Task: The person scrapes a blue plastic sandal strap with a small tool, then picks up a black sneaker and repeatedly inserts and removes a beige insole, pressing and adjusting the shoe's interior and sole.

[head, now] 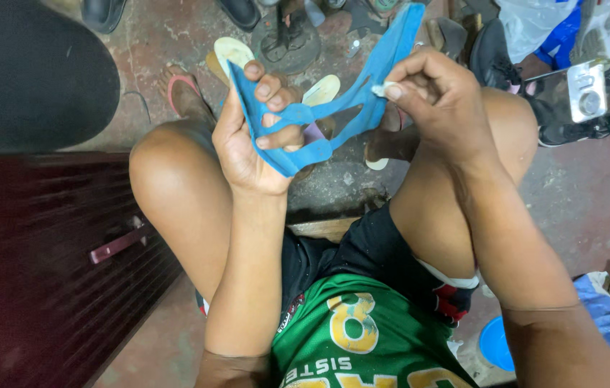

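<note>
Seated low, knees apart, the person's left hand [251, 140] grips a blue sandal strap [334, 108] taut at chest height, while the right hand [438, 97] pinches a small white bit [379, 89] against it. Shoes [287, 36] litter the floor [592, 187] beyond.

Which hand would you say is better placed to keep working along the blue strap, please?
Probably the right hand: it pinches a small white piece against the blue strap, while the left hand is busy gripping it.
</note>
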Motion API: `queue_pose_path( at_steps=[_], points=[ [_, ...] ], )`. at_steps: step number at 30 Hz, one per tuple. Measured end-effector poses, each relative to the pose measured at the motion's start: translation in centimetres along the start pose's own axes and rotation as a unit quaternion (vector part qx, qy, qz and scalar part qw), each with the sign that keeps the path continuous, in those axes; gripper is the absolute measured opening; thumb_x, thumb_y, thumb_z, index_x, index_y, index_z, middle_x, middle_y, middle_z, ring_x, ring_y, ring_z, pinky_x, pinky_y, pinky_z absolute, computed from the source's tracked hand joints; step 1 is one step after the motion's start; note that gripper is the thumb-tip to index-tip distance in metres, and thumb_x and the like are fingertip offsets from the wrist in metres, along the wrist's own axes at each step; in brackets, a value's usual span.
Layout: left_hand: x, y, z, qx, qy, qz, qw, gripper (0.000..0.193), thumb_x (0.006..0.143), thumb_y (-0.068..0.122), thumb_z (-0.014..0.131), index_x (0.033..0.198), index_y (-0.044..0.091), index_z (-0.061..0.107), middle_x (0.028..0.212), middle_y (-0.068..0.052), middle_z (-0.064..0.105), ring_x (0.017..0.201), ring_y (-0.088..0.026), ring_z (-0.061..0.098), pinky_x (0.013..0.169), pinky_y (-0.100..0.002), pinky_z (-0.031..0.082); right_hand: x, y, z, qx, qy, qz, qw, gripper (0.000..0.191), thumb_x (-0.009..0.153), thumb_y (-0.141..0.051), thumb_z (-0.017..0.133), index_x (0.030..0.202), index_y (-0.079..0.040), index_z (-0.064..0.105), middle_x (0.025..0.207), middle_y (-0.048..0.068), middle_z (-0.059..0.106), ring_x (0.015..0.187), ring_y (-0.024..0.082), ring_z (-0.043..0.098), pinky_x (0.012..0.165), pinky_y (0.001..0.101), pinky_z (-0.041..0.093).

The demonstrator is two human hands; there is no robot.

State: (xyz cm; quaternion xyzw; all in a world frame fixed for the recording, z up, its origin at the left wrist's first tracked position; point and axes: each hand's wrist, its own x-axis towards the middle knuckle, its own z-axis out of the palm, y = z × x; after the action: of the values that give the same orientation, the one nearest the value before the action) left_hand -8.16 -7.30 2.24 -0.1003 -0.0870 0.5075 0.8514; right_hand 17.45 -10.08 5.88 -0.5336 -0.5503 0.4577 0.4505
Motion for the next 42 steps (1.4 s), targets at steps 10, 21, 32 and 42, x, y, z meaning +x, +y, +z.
queue_pose_path(
  at_steps=[10,21,32,42],
  points=[
    [2.1,1.5,-0.9,0.729,0.26,0.178,0.607,0.059,0.107,0.05,0.045,0.146,0.005,0.052,0.125,-0.018,0.064,0.108,-0.025,0.062,0.087,-0.037,0.05,-1.6,-0.8,-0.2,-0.228,0.053,-0.138,0.962,0.007,0.113,-0.006,0.064,0.112,-0.002,0.057,0.078,0.001,0.054,0.07,0.006,0.049,0.065,0.0229,0.04],
    [0.8,-6.2,0.3,0.664,0.059,-0.048,0.744,0.031,0.108,0.021,0.056,0.131,0.0,0.058,0.093,-0.003,0.06,0.082,-0.014,0.057,0.077,-0.033,0.051,-0.6,-2.3,1.2,-0.247,0.021,-0.2,0.948,0.009,0.106,-0.004,0.073,0.11,-0.001,0.065,0.101,0.008,0.065,0.078,0.015,0.057,0.073,0.0273,0.047],
    [1.7,-4.9,-1.2,0.69,0.152,0.033,0.707,0.029,0.116,0.028,0.05,0.111,0.003,0.064,0.085,0.0,0.056,0.072,-0.005,0.049,0.063,-0.022,0.04,-1.1,-1.8,1.0,-0.224,-0.055,-0.205,0.951,0.009,0.097,-0.003,0.078,0.102,-0.003,0.07,0.133,0.017,0.054,0.111,0.024,0.066,0.093,0.031,0.055],
    [1.9,-5.4,-1.6,0.557,0.203,-0.037,0.805,0.011,0.101,0.016,0.064,0.11,0.01,0.064,0.084,0.006,0.064,0.066,-0.004,0.054,0.055,-0.022,0.043,-1.0,-2.1,0.8,-0.233,-0.05,-0.175,0.955,0.014,0.1,-0.001,0.076,0.111,-0.003,0.067,0.103,0.009,0.064,0.087,0.019,0.062,0.075,0.0314,0.048]
  ],
)
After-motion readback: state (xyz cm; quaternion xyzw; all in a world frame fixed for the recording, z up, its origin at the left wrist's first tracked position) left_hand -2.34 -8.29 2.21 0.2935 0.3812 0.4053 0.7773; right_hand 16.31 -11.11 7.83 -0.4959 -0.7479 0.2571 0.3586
